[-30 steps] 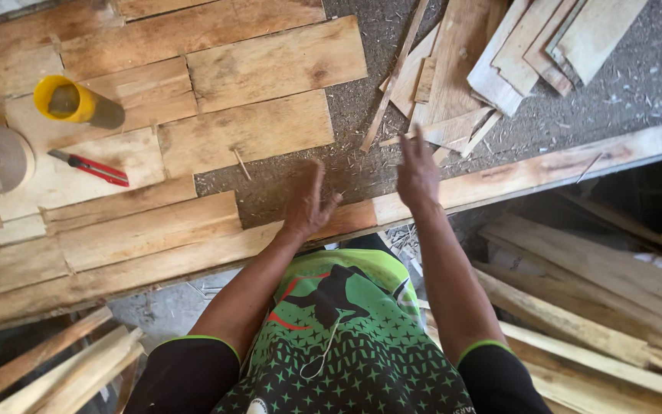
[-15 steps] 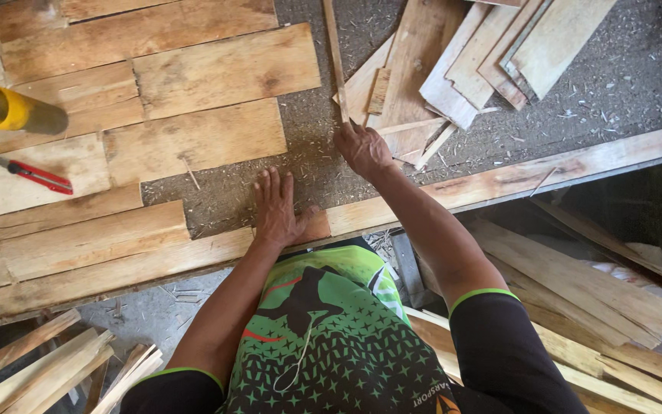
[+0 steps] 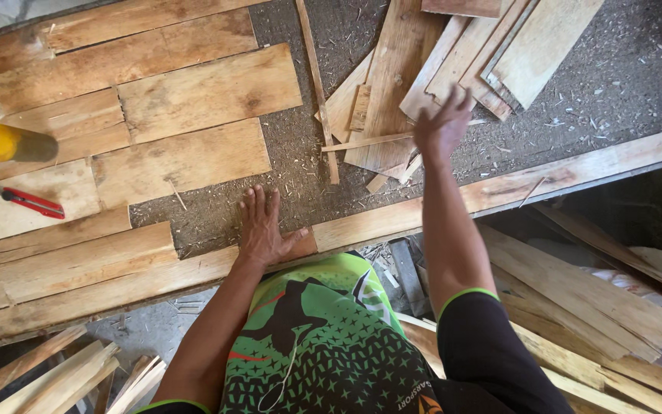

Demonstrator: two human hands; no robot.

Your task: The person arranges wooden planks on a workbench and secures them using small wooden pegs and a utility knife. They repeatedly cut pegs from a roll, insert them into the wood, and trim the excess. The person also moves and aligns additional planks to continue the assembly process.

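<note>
While the right hand (image 3: 442, 126) is held spread over the heap of wood offcuts (image 3: 423, 84) at the desk's (image 3: 285, 184) far side, nothing is pinched. Splinters are risked; the thin strip (image 3: 317, 84) could be knocked. Left hand (image 3: 260, 230) is pressed flat, fingers splayed. Yellow cup (image 3: 1, 142): contents cannot be told.
</note>
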